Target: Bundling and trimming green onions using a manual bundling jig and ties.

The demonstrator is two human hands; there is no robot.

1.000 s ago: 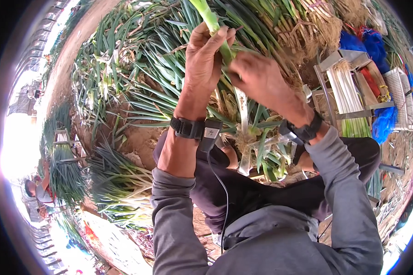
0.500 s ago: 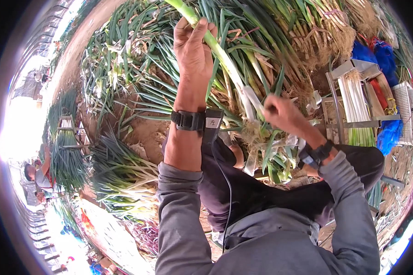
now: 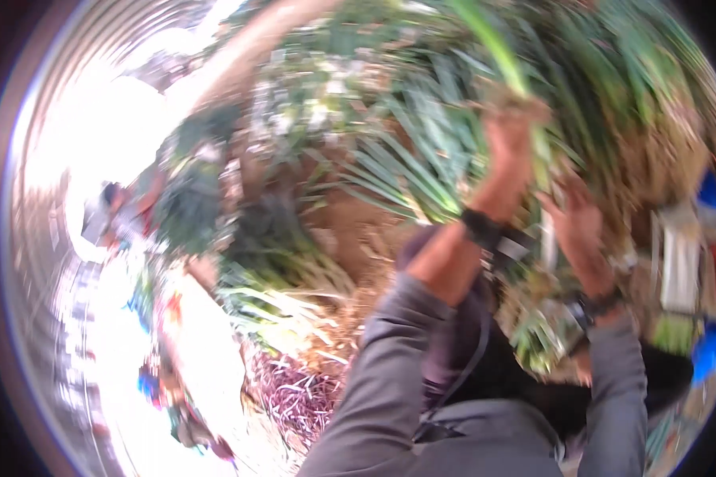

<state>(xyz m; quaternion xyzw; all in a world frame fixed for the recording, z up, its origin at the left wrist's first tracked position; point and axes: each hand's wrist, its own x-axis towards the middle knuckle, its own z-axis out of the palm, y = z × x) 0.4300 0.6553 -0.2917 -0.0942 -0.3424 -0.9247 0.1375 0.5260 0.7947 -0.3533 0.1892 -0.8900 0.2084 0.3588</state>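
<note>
Motion blurs the whole head view. My left hand (image 3: 515, 119) is closed around a long green onion (image 3: 497, 52), whose bright green upper part slants up and away. Its pale lower stem (image 3: 548, 238) hangs down between my two hands. Close to the right of that stem is my right hand (image 3: 578, 219), with thumb and fingers apart; I make out nothing in it. Under the hands, by my legs, lie loose roots and leafy trimmings (image 3: 537, 338).
Piles of green onions (image 3: 422, 151) spread ahead, with rooty bundles (image 3: 652, 167) at the far right. White stems sit in a rack (image 3: 680, 266) on the right, near blue plastic (image 3: 714, 350). Purple trimmings (image 3: 294, 393) lie to the left. Another person (image 3: 119, 211) is at the far left.
The view has swung left, so the scene sits further right. My right hand has come up beside the stem, nearer my left hand, and its fingers have spread. The left still grips the green onion.
</note>
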